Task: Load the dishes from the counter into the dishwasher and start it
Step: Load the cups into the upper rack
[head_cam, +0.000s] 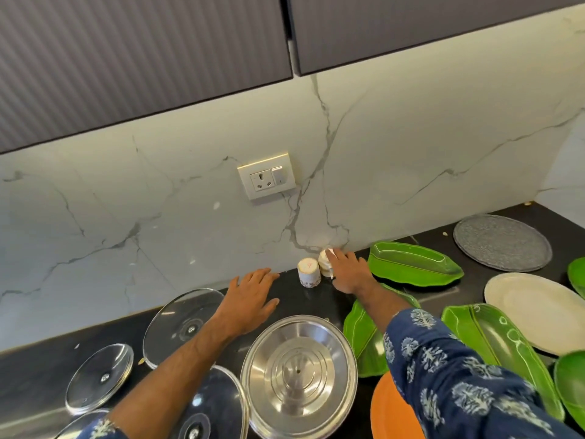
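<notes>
Two small white cups stand upside down at the back of the black counter (41, 369): the left cup (308, 272) stands free, and my right hand (349, 270) lies over the right cup (324, 263) with its fingers around it. My left hand (251, 297) hovers flat and open over the counter, left of the cups. In front lie a steel lid (299, 373) and several glass lids (180, 324). Green leaf-shaped plates (414, 263), a white plate (535, 310), a grey round plate (501, 242) and an orange plate (389, 413) lie to the right.
A marble backsplash with a wall socket (267, 179) rises behind the counter. Dark ribbed upper cabinets (126, 58) hang overhead. The dishwasher is not in view.
</notes>
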`<state>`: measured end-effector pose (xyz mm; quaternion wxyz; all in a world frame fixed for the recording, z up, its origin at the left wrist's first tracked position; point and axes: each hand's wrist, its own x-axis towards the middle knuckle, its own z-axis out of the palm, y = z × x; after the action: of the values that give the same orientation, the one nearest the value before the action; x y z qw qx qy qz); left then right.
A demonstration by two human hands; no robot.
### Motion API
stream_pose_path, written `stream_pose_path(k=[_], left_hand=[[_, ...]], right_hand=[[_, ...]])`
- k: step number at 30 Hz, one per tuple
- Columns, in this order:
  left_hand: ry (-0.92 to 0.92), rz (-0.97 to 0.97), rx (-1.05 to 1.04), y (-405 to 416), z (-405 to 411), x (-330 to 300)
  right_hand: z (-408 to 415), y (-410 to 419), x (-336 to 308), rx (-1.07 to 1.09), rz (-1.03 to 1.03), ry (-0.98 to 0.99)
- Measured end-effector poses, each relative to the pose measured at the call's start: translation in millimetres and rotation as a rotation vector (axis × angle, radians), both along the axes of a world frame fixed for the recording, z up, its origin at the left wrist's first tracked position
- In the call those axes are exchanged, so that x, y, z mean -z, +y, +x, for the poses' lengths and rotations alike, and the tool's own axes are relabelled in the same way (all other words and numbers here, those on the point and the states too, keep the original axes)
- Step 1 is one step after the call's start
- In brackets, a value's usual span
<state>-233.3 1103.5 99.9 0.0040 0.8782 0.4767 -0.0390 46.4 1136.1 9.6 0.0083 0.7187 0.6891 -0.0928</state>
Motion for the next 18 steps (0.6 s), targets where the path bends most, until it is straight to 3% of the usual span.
stream_pose_path(k=[7,12,16,18], left_hand=[[-0.011,-0.03,-0.018,14.0,15.3,8.1],[0.028,-0.062,0.013,19.2,36.8,15.8],[0.056,-0.071,0.063,34.8,53.3,26.3],[0.037,-0.076,0.071,48.4,62.6,33.0]], right_hand=[[0.2,3.4,14.3,-0.049,0.163,0.017],[-3.7,1.5,22.0,0.047,0.206,0.184],[5.0,-6.1,17.5,0.177,0.309,0.535],[16.8,-21.2,6.8,0.357,0.346,0.993]])
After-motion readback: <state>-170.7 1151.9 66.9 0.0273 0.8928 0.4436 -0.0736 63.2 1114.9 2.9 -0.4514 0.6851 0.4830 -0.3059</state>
